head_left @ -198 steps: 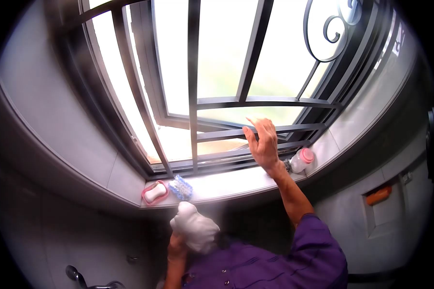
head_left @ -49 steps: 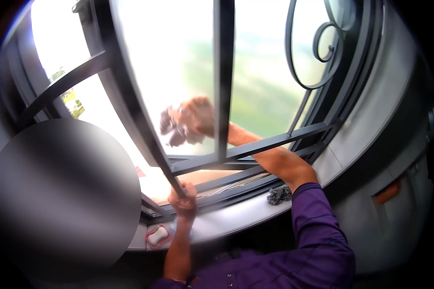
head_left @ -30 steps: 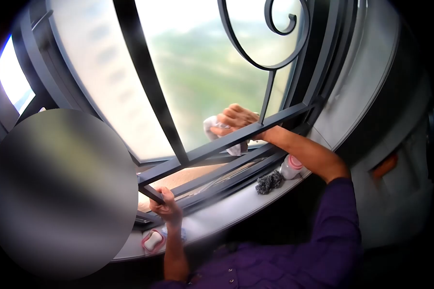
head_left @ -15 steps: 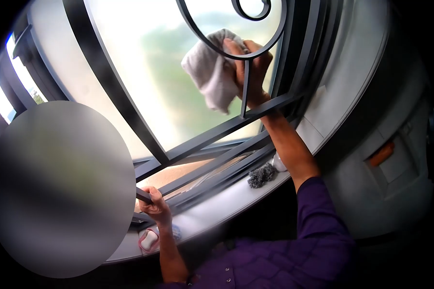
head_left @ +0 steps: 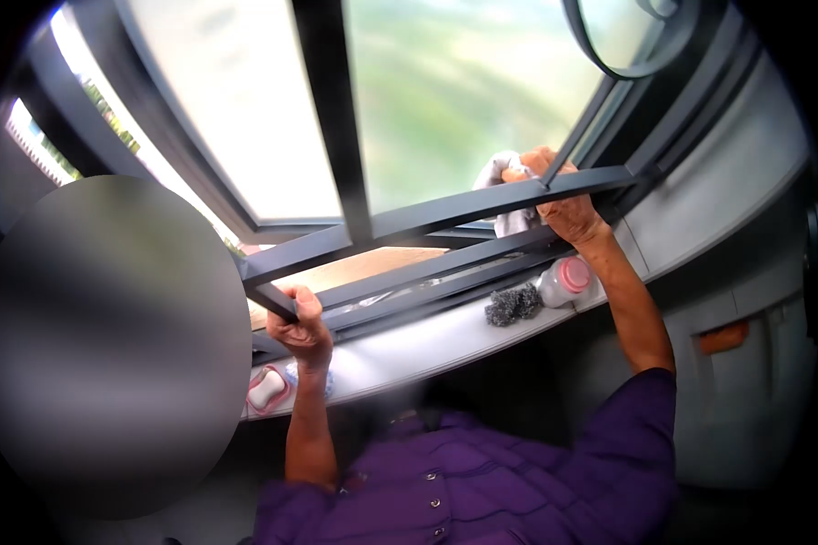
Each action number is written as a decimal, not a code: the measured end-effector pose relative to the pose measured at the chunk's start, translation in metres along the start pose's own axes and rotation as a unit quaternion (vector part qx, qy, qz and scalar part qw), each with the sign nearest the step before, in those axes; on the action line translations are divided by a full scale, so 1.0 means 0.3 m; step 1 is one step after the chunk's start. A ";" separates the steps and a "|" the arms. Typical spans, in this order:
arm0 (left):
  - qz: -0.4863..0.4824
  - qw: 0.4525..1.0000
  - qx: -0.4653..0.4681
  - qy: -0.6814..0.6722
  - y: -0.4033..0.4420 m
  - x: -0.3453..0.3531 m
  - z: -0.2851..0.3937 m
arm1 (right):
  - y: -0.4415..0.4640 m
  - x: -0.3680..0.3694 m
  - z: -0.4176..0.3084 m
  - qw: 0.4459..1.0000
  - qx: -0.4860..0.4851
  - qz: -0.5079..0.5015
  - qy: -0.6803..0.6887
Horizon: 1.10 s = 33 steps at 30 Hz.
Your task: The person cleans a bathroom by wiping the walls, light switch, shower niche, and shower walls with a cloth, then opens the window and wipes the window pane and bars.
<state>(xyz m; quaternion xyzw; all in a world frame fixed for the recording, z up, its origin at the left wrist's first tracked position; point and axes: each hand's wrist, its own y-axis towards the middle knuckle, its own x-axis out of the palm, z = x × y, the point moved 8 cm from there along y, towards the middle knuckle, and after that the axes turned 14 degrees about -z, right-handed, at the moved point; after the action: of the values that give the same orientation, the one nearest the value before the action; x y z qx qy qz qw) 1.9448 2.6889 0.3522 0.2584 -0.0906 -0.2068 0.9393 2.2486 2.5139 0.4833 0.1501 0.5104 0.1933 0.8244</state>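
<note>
My right hand (head_left: 570, 216) is closed on a white cloth (head_left: 516, 221), reaching past the lower rail of a dark metal window grille (head_left: 445, 209). The cloth is bunched near the lower right corner of the frosted window pane (head_left: 454, 109), partly hidden behind the rail. I cannot tell whether it touches the glass. Lower left, my left hand (head_left: 302, 331) is wrapped round the end of a dark metal bar (head_left: 271, 300). Below that hand, a white bar of soap (head_left: 267, 389) lies in a pink dish.
On the white sill (head_left: 409, 357) sit a grey wire scourer (head_left: 512, 306) and a clear container with a pink lid (head_left: 573, 275). A blue-and-white item (head_left: 323, 381) is partly behind my left wrist. An orange object (head_left: 723, 338) rests in a wall recess at right.
My right hand has brought the cloth down from the middle of the pane to its lower right corner. The view has shifted; my left hand still grips the bar.
</note>
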 end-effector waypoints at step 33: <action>0.006 0.976 0.125 0.180 0.008 -0.014 0.036 | 0.668 0.636 -0.810 0.792 -0.192 -0.428 0.390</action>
<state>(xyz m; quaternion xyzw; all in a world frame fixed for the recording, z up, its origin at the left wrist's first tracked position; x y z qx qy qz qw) 1.9389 2.6877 0.3623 0.4063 0.0529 -0.1382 0.9017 2.0740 2.7926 0.3175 -0.3333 0.7529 -0.0435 0.5659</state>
